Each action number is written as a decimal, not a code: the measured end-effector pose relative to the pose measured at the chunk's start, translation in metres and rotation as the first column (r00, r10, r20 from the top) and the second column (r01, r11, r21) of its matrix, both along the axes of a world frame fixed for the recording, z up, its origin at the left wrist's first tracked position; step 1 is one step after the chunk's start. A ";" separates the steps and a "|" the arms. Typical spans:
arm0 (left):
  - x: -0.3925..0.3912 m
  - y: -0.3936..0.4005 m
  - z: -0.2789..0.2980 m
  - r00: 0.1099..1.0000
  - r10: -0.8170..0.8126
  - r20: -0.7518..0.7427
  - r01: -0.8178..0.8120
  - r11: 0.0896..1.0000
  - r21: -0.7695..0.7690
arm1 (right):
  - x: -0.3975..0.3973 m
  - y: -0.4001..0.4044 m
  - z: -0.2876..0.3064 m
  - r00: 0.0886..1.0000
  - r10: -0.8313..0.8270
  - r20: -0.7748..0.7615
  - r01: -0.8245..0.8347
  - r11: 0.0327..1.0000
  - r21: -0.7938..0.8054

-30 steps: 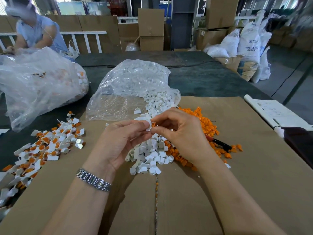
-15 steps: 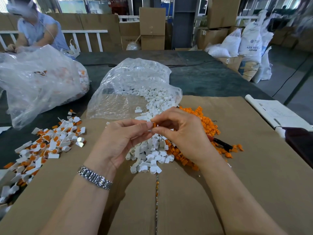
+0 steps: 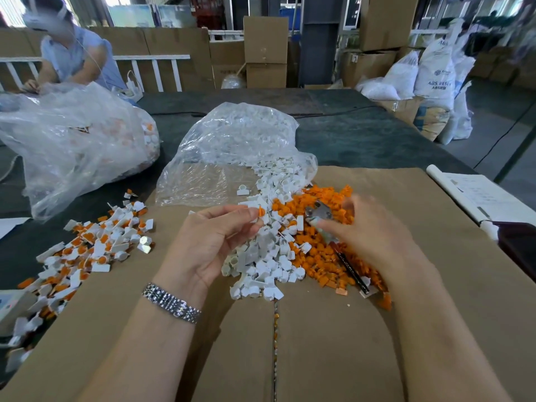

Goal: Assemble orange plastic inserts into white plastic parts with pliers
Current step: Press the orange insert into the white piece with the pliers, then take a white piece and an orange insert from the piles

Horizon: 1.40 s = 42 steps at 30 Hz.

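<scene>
Pinched between the left hand (image 3: 214, 242)'s thumb and forefinger, a white part with an orange insert (image 3: 260, 212) poking from its top sits raised over the heap of white parts (image 3: 266, 256); that grip is narrow and fingertip-only. The right hand (image 3: 374, 230) is blurred, fingers spread and loosely bent over the pliers (image 3: 320, 213), whose metal head lies on the pile of orange inserts (image 3: 324, 256) with the dark handle (image 3: 351, 271) trailing toward the person; whether any finger is actually on the tool I cannot tell, and nothing shows it gripped. The risks, as I judge them: the insert looks only partly seated, so a slight twist or slackening of the left pinch could let it tip out and vanish among the loose orange pieces. The pliers rest on shifting parts, so a hurried reach may nudge them deeper, scatter inserts across the cardboard (image 3: 406, 314) covering the worktop, or bring them up by one handle with the jaws turned wrongly. Squeezing off-centre could also push the insert in crooked or mark the white plastic. Left forearm comes in from below, wrist bent slightly back, palm turned inward, a metal watch band (image 3: 171, 303) at the wrist. Right forearm angles in from the lower right, palm down, hovering just above the orange pile.
</scene>
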<state>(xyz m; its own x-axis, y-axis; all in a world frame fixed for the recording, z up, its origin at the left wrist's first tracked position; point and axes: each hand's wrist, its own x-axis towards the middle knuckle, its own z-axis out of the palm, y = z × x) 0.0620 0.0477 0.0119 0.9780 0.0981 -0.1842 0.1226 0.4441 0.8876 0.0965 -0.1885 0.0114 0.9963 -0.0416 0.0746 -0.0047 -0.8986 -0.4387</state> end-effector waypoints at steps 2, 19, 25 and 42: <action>0.001 0.001 0.000 1.000 -0.005 -0.010 0.004 1.000 -0.028 | 0.001 -0.006 -0.003 0.992 -0.020 -0.126 0.008 0.995 -0.099; -0.002 0.001 0.000 0.998 0.053 0.034 -0.054 0.998 0.022 | -0.022 0.011 0.034 0.964 0.215 -0.155 -0.106 0.850 0.516; -0.003 -0.002 0.002 0.994 0.055 0.095 -0.059 0.997 0.040 | -0.037 0.037 0.033 0.812 0.483 -0.327 -0.141 0.707 0.693; -0.001 -0.003 -0.003 0.983 0.108 0.148 -0.140 0.964 0.228 | -0.049 0.065 0.021 0.878 0.446 -0.176 -0.338 0.835 0.434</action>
